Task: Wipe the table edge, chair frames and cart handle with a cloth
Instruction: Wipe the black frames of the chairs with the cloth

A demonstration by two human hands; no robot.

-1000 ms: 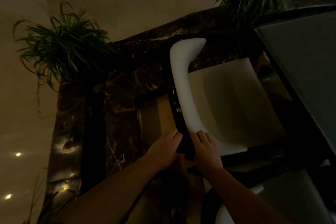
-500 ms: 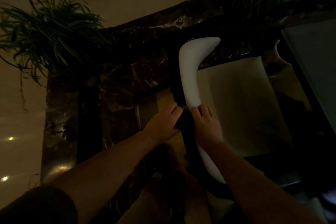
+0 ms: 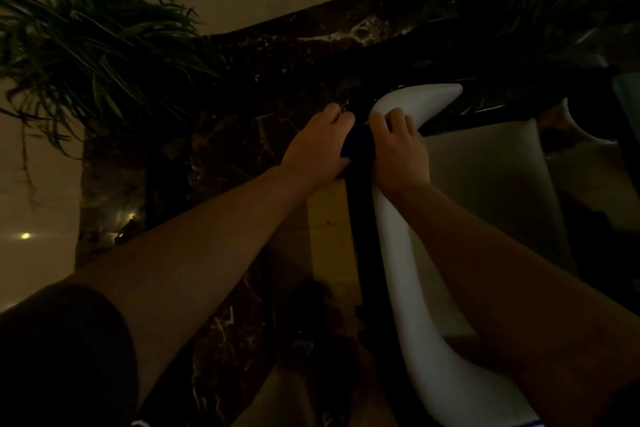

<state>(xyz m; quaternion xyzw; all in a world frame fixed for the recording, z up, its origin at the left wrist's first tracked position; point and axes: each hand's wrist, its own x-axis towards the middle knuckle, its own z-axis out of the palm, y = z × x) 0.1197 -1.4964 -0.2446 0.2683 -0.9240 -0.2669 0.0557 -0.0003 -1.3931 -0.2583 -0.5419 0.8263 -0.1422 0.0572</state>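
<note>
Dim light covers a dark veined marble ledge (image 3: 277, 156) with a spiky green plant (image 3: 90, 45) at ten o'clock. Just above centre, the left hand (image 3: 317, 146) and right hand (image 3: 398, 149) both curl their fingers (image 3: 393, 114) around a dark cloth (image 3: 358, 146), pressed on the black chair frame (image 3: 363, 236) beside the curved white chair back (image 3: 408, 270), near its one o'clock end.

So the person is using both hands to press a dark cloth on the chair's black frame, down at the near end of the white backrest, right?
Not quite. The head view shows both hands, left hand and right hand, pressing the dark cloth on the black frame, but up near the far end of the white backrest.
</note>
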